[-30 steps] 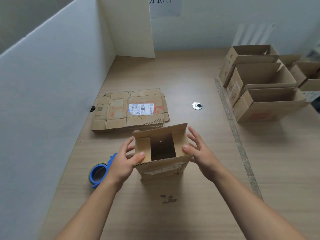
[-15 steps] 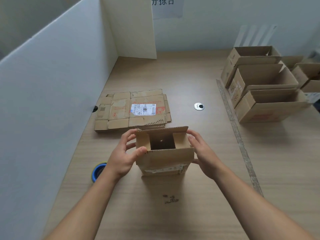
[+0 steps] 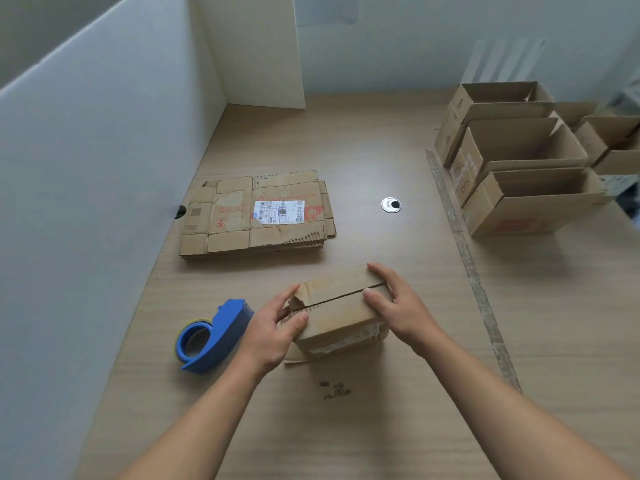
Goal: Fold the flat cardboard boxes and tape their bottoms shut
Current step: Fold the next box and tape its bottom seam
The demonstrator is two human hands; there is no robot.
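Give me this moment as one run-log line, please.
box: folded shut, seam untaped | left hand: grips box | right hand: presses box top | tape dispenser: untouched

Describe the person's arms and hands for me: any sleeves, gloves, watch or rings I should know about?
Both are bare. The left forearm and right forearm show no sleeve up to the frame edge. The left hand and right hand wear no gloves, and no watch, wristband or ring is visible. No marks or bandages show either.
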